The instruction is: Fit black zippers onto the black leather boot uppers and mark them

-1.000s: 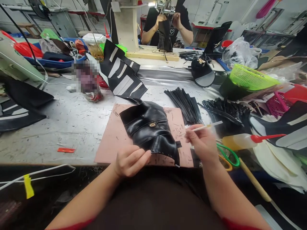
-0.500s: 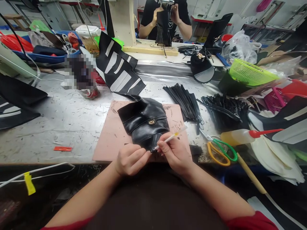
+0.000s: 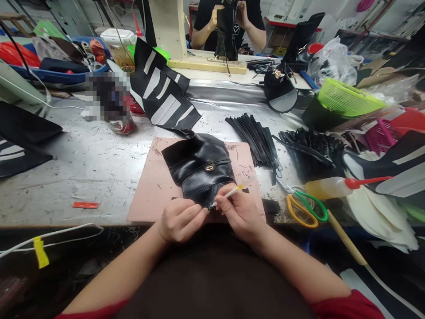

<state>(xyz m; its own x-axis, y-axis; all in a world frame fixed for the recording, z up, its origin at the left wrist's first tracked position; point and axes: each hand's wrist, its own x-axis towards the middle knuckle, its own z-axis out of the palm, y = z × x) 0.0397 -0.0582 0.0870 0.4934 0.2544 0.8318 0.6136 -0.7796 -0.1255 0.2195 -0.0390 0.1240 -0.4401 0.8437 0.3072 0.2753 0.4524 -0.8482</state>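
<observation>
A black leather piece (image 3: 202, 166) with a small gold fitting lies on the pink board (image 3: 146, 195) before me. My left hand (image 3: 183, 220) is closed in a pinch on its near edge. Between the thumb and fingers of my right hand (image 3: 244, 210) is a slim white pen-like stick (image 3: 232, 191) with a yellow band, its lower tip down at the leather edge by my left fingertips. What the tip is like, I cannot make out. Part of the leather's near end is hidden behind my hands.
Black strips (image 3: 254, 137) lie beyond the board to the right. Scissors (image 3: 307, 208) with green and yellow handles and a bottle of yellow liquid (image 3: 327, 188) are at my right. A red strip (image 3: 85, 204) lies left. Across the table a co-worker's hands (image 3: 215, 20) hold a black piece at a machine.
The white stick has tilted slightly in my right hand, its tip still at the leather edge. My left hand keeps its pinch. The whole view has shifted a little.
</observation>
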